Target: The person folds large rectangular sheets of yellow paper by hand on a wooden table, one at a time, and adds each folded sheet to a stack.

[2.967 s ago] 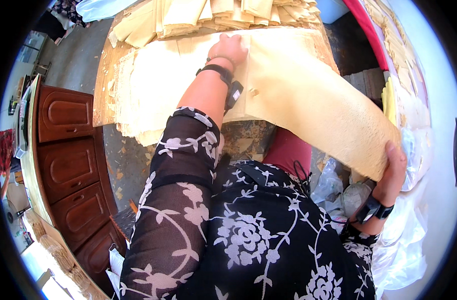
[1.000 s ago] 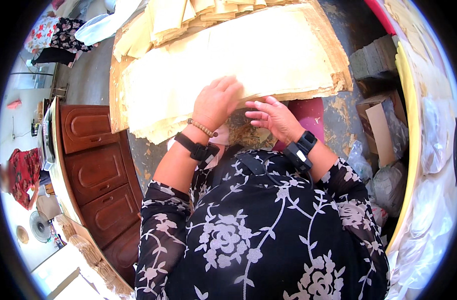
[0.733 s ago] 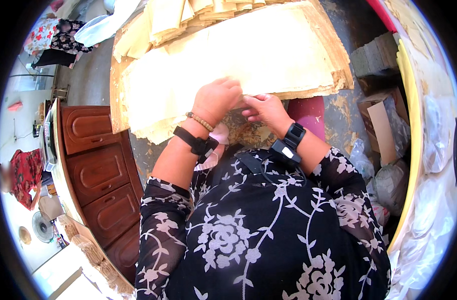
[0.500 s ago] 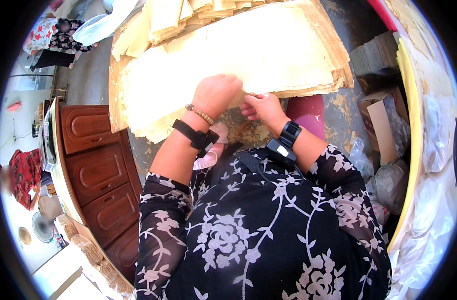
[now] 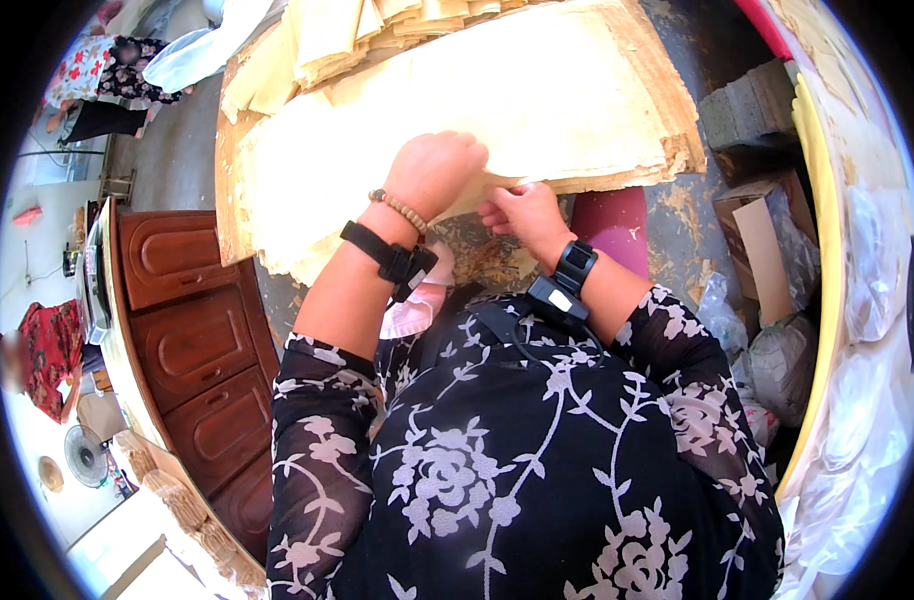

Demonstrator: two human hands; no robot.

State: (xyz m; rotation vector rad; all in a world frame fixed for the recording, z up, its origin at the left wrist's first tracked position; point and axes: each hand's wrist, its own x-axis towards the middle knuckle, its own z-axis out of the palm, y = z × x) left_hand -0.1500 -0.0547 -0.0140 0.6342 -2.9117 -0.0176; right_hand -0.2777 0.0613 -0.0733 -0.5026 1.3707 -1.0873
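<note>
Stack of sheets [image 5: 477, 110]: large, thin, pale yellow, with ragged brownish edges, lay flat and broad on the tabletop [image 5: 225, 170], whose worn brown edge showed at the left. The stack's near edge hung just in front of the person, within easy reach of both hands.

Left hand [image 5: 435, 172]: rested on the near edge of the stack, knuckles up, fingers curled together over the edge and apparently clamped on it, likely to pin or lift the top sheet. A bead bracelet [image 5: 399, 210] and a black wrist strap [image 5: 387, 262] sat on that forearm.

Right hand [image 5: 522, 212]: just beside the left, at the same near edge, fingers together and seemingly pinching the sheet margin, as if to part one sheet from those below; the exact grip could not be told.

Folded sheets [image 5: 322, 40]: a smaller heap at the far side, on top of the stack.

Wooden cabinet [image 5: 202, 330]: dark brown, panelled, at the left.

Grey block [image 5: 745, 110] and cardboard box [image 5: 762, 240]: on the floor at the right, beside crumpled plastic bags [image 5: 777, 360].
</note>
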